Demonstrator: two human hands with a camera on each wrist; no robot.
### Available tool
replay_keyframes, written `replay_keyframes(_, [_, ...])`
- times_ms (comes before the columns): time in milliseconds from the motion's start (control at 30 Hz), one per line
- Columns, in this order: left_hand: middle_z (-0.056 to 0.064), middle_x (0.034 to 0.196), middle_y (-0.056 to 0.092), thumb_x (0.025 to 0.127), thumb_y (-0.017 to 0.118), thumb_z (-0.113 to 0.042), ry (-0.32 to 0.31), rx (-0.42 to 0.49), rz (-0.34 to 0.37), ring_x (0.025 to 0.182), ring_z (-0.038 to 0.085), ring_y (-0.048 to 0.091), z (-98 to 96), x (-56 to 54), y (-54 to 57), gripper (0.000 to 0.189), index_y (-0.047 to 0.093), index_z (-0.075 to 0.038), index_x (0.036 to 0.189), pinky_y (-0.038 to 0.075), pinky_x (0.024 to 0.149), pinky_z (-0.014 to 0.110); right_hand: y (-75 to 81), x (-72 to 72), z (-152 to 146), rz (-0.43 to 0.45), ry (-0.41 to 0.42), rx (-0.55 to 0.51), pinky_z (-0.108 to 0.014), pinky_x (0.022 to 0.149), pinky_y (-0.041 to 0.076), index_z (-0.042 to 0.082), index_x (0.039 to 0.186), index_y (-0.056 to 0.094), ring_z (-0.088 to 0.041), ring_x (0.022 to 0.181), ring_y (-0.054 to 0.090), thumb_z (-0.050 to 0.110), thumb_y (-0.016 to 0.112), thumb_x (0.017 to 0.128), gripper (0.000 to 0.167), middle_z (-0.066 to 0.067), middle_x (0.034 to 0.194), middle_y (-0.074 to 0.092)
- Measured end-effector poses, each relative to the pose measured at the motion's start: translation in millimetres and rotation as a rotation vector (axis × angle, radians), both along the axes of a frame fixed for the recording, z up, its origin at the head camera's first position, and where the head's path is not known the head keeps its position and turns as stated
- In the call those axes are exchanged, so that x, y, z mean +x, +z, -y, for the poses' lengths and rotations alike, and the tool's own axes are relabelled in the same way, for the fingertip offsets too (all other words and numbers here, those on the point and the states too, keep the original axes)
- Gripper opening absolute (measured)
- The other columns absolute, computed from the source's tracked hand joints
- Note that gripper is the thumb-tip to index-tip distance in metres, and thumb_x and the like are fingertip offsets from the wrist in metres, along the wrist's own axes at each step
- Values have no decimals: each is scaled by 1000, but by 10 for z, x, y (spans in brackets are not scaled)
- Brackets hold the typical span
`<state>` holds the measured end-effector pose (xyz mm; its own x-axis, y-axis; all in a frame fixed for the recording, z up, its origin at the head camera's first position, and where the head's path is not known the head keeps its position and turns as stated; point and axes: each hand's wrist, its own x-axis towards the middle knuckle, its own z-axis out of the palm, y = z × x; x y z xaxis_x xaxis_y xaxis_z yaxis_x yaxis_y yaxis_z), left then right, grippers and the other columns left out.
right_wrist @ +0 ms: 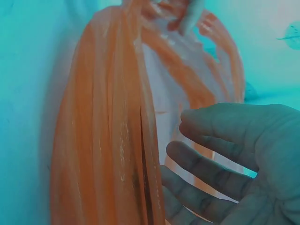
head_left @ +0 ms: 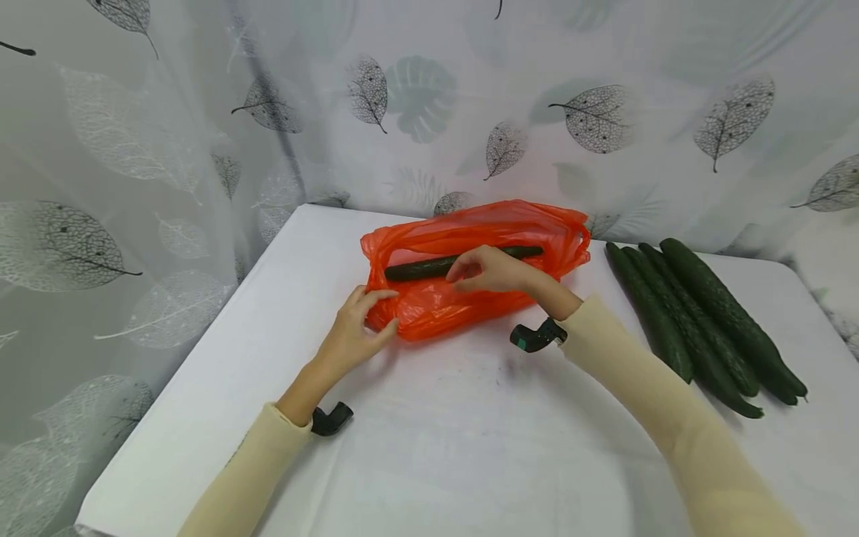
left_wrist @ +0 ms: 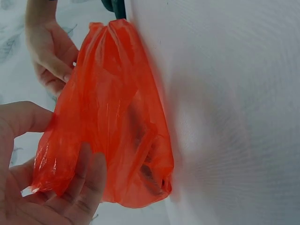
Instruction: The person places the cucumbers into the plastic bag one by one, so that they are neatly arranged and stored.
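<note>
An orange-red plastic bag [head_left: 429,317] lies on the white table with its mouth spread toward the top. Inside it a long dark green cucumber [head_left: 419,270] stretches from left to right. My left hand [head_left: 349,332] is at the bag's left end, thumb and fingers apart; in the left wrist view, its fingers [left_wrist: 93,176] lie against the plastic. Over the middle of the bag's opening is my right hand [head_left: 493,270], its fingers loosely bent and partly covering the cucumber. In the right wrist view, those fingers [right_wrist: 206,168] are apart beside the bag's edge, holding nothing.
Several dark green cucumbers [head_left: 701,321] lie side by side on the table at the right. A leaf-patterned curtain [head_left: 436,104] hangs along the back and left of the white table [head_left: 429,447]. Black wrist devices [head_left: 537,335] protrude near both sleeves.
</note>
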<state>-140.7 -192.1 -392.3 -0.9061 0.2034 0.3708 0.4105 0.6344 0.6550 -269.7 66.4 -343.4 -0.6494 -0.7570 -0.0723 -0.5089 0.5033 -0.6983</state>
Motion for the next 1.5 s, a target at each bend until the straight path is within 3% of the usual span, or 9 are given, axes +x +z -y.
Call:
replay_keyframes(200, [15, 116, 53, 85, 71, -11, -11, -6, -6, 102, 27, 53, -12, -5, 16, 41, 61, -2, 123, 51, 82, 39, -3, 123, -95, 32, -41, -86, -39, 88, 51, 0, 112, 69, -24, 97, 61, 14, 69, 90, 27, -8, 104, 69])
replay_keyframes(500, [14, 118, 52, 86, 70, -12, -5, -7, 26, 105, 27, 52, -26, 13, -1, 41, 61, -2, 124, 52, 86, 41, 1, 225, -213, 9, -61, -184, -43, 93, 50, 0, 111, 69, -24, 102, 61, 15, 70, 90, 26, -9, 107, 70])
replay_keyframes(833, [14, 115, 53, 85, 71, -11, -5, -17, 10, 102, 27, 53, -52, 22, -19, 40, 61, -3, 123, 51, 82, 41, 26, 360, -409, 27, -129, -224, -43, 92, 50, -2, 111, 68, -25, 102, 60, 13, 69, 91, 25, -11, 109, 68])
replay_keyframes(1133, [14, 115, 53, 85, 71, -11, -5, -15, 7, 102, 28, 53, -56, 16, -25, 40, 62, -4, 122, 52, 84, 42, 18, 374, -559, 44, -156, -258, -32, 84, 50, 2, 112, 69, -22, 101, 59, 13, 68, 91, 24, -13, 111, 69])
replay_keyframes(1500, [15, 114, 53, 84, 71, -11, -15, -33, -2, 97, 27, 53, -81, 21, -33, 40, 62, -2, 123, 51, 77, 39, 9, 343, -812, 101, -261, -240, -35, 83, 52, 1, 114, 68, -25, 97, 62, 21, 69, 92, 30, -13, 110, 69])
